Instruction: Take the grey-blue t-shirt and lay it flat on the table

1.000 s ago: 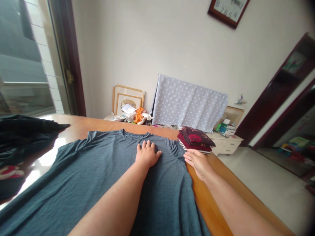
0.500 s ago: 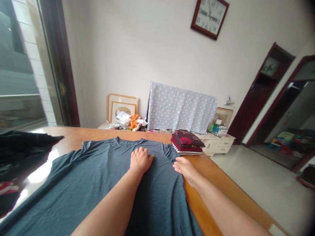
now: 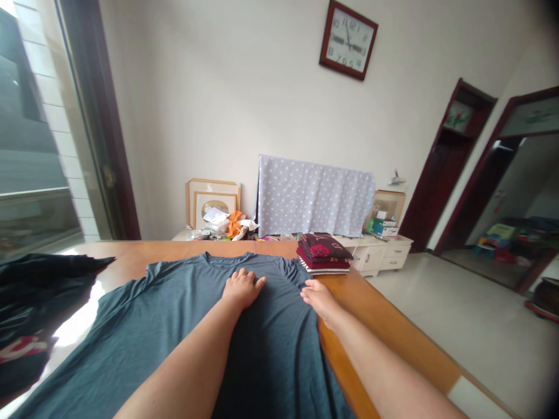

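Observation:
A dark blue-grey T-shirt [image 3: 174, 314] lies spread over the wooden table, its neckline at the far side and its lower part running out of view. My left hand [image 3: 243, 287] rests flat on the upper chest of the shirt, fingers apart. At the shirt's right edge, near the sleeve, my right hand [image 3: 318, 295] has its fingers and thumb closed on the fabric. Just beyond that hand sits a stack of folded clothes [image 3: 325, 254], dark red with striped layers at the bottom.
Black clothing [image 3: 39, 302] is heaped on the table's left side. The table's [image 3: 384, 331] right edge drops to a tiled floor. Behind stand a white cabinet [image 3: 388, 256], a polka-dot cloth [image 3: 314, 195] over something, and picture frames [image 3: 213, 198]. A clock [image 3: 348, 41] hangs above.
The view has shifted slightly, so the clock and background sit further left and lower. Both hands keep about the same places on the T-shirt.

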{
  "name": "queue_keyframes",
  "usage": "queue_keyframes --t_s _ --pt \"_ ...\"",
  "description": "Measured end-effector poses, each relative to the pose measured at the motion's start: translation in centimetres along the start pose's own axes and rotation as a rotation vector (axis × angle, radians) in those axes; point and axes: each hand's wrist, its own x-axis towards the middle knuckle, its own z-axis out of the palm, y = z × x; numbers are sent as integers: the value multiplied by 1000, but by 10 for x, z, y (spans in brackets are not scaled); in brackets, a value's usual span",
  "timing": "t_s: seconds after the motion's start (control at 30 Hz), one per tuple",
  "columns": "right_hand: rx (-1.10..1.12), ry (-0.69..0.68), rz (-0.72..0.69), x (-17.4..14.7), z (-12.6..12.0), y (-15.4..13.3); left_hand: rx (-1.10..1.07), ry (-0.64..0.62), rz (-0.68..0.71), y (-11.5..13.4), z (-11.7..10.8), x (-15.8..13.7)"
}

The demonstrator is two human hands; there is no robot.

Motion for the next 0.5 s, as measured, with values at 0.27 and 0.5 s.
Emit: queue_keyframes --t_s 0.27,0.5 --pt "-13 -14 -31 4 -1 8 -9 -35 65 -10 3 -6" --pt "-23 -13 -49 -5 -1 -2 20 -30 107 -6 4 -20"
